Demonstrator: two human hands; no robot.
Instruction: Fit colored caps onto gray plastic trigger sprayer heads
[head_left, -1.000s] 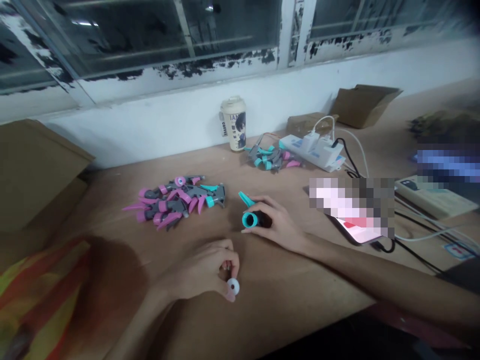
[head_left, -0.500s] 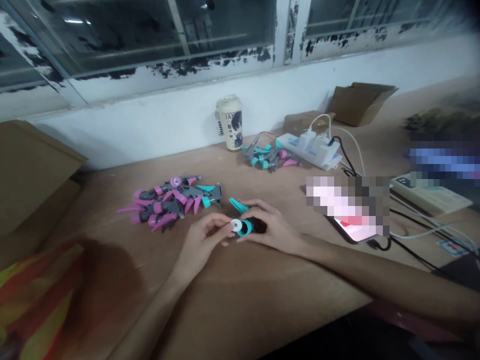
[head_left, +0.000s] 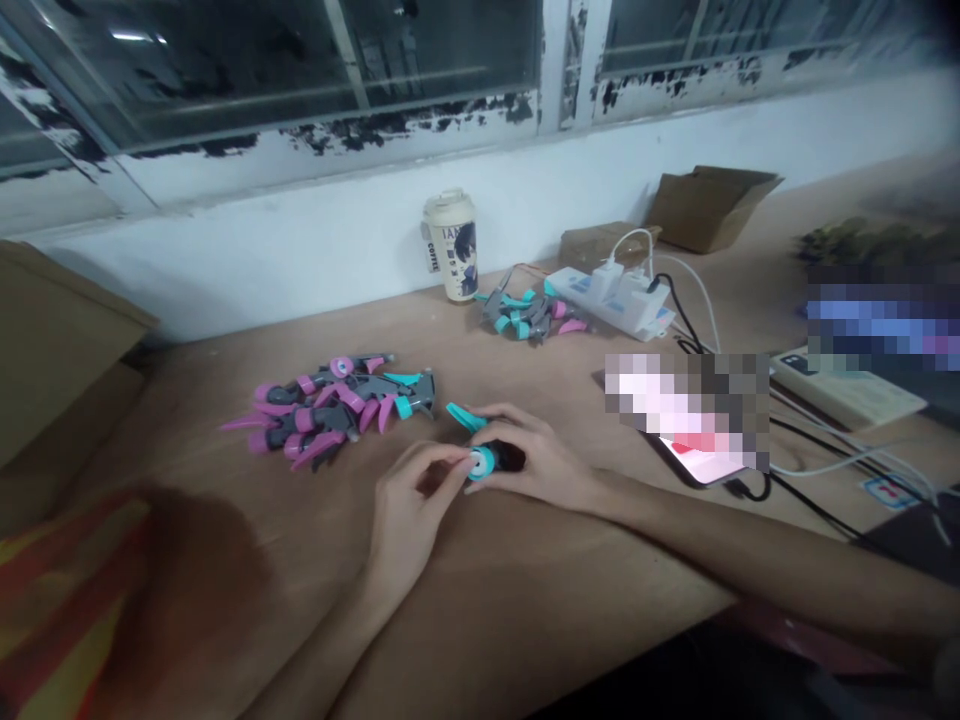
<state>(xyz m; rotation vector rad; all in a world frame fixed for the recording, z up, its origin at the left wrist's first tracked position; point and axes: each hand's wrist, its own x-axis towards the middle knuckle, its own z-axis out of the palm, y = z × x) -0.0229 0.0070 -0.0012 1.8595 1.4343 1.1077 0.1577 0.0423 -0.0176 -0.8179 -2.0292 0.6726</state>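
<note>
My right hand (head_left: 536, 460) is wrapped round a trigger spray head (head_left: 466, 418) with a turquoise trigger and a turquoise collar, whose open end faces left toward my other hand. A small white disc with a centre hole (head_left: 478, 463) sits in the mouth of that collar. The fingers of my left hand (head_left: 416, 495) are pinched together at the disc and the collar's left rim. My right palm and fingers hide most of the spray head's body.
Several pink-and-grey spray heads (head_left: 322, 410) lie heaped at left. A smaller pile (head_left: 525, 315) lies behind, beside a power strip (head_left: 615, 300). A coffee cup (head_left: 454, 245) stands near the wall. A phone (head_left: 701, 470) and cables are at right, a cardboard box (head_left: 64, 350) at left.
My left hand has brought the white disc from in front of the collar into its mouth. The right hand still holds the spray head. The view has shifted slightly.
</note>
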